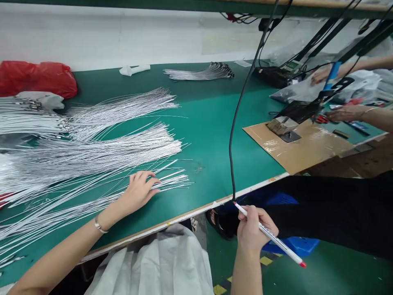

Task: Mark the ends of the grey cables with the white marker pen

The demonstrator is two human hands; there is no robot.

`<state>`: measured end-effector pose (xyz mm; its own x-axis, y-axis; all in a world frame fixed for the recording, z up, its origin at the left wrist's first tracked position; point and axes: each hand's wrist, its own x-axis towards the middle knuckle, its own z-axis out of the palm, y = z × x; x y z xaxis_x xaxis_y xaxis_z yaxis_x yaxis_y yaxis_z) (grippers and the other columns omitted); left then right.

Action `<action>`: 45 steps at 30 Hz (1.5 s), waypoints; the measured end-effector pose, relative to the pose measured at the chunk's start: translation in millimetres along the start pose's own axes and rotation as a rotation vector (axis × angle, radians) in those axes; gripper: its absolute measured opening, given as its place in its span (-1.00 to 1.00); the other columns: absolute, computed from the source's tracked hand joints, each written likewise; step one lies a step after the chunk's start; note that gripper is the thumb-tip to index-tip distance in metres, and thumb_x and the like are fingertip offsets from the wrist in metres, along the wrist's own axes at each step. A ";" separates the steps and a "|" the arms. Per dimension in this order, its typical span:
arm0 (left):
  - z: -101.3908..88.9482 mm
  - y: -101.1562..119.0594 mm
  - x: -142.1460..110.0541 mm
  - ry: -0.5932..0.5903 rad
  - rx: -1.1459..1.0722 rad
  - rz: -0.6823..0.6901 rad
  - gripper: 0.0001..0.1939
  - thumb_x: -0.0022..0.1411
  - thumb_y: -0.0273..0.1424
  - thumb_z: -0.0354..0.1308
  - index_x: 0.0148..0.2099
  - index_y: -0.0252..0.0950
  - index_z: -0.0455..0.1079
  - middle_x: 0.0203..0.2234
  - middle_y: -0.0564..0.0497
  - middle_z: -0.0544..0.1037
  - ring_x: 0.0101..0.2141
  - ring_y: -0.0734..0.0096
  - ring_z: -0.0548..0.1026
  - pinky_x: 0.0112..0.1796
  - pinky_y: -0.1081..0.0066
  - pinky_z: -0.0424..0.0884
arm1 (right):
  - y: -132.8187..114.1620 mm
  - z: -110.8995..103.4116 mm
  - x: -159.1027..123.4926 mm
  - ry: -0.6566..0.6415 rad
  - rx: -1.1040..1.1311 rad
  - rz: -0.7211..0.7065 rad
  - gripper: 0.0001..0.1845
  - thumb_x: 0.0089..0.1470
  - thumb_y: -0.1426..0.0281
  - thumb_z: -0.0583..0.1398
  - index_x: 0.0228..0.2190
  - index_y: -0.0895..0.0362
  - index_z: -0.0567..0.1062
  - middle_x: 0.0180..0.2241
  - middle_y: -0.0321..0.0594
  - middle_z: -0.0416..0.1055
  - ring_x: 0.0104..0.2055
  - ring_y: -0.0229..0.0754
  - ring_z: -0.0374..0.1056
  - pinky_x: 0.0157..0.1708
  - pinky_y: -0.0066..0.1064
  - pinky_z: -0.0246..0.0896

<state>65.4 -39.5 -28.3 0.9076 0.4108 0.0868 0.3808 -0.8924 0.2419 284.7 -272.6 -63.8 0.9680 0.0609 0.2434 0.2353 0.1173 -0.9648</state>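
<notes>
My left hand (141, 189) rests on a loose spread of thin white wires (173, 180) near the table's front edge. Its fingers are apart and slightly bent, touching the wires; the undersides of the fingertips are hidden. Beyond it lies a thicker bundle of the same wires (138, 147), with another bundle (129, 108) behind. Out past the table edge, my right hand (256, 229) grips a slim white marker (281, 246) with a red end. The marker's red tip points up and left, close to a hanging black cable (231, 143).
A red plastic bag (38, 80) and more wires with metal ends (33, 119) occupy the left. Black-ended wires (202, 73) lie at the back. Cardboard (310, 149) covers the right corner, where a co-worker's hands (345, 113) handle items. A leg in black (331, 205) is below.
</notes>
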 end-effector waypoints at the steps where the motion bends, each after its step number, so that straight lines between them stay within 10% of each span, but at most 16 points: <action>1: 2.3 7.5 11.3 0.005 -0.013 -0.012 -0.66 0.37 -0.25 -0.17 -0.09 -0.24 0.40 -0.11 -0.14 0.44 -0.08 0.17 0.31 -0.09 0.17 0.19 | -0.4 0.2 -0.7 -0.003 -0.002 -0.002 -0.81 -0.11 0.35 0.25 -0.65 0.16 0.45 -0.72 -0.34 0.32 -0.70 -0.31 0.17 -0.64 -0.41 0.10; 9: 28.3 33.1 81.4 -0.108 -0.090 -0.037 -0.78 0.28 -0.37 -0.01 -0.30 -0.30 0.44 -0.36 -0.07 0.51 -0.30 0.26 0.41 -0.30 0.36 0.23 | -4.0 -8.2 -2.0 0.010 -0.019 -0.022 -0.87 -0.12 0.42 0.24 -0.64 0.15 0.48 -0.67 -0.33 0.36 -0.69 -0.31 0.19 -0.63 -0.40 0.09; 35: 18.1 25.0 83.0 -0.201 -0.271 -0.121 -0.80 0.24 -0.28 0.05 -0.33 -0.27 0.42 -0.36 0.02 0.52 -0.38 0.37 0.46 -0.39 0.44 0.29 | 13.7 -7.3 2.2 -0.033 0.002 0.001 -0.85 -0.08 0.44 0.25 -0.62 0.20 0.48 -0.69 -0.34 0.36 -0.67 -0.33 0.24 -0.63 -0.46 0.14; 45: 17.3 21.9 77.6 -0.047 -0.198 -0.031 -0.77 0.31 -0.35 -0.02 -0.24 -0.31 0.44 -0.35 -0.07 0.54 -0.28 0.28 0.42 -0.27 0.35 0.30 | 14.3 -7.9 3.1 -0.040 -0.006 -0.011 -0.85 -0.08 0.43 0.25 -0.61 0.20 0.48 -0.70 -0.35 0.35 -0.68 -0.32 0.24 -0.64 -0.46 0.15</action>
<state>147.2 -30.4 -33.0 0.9047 0.4247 0.0326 0.3710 -0.8233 0.4295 291.8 -278.6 -77.6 0.9612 0.0994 0.2575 0.2462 0.1127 -0.9626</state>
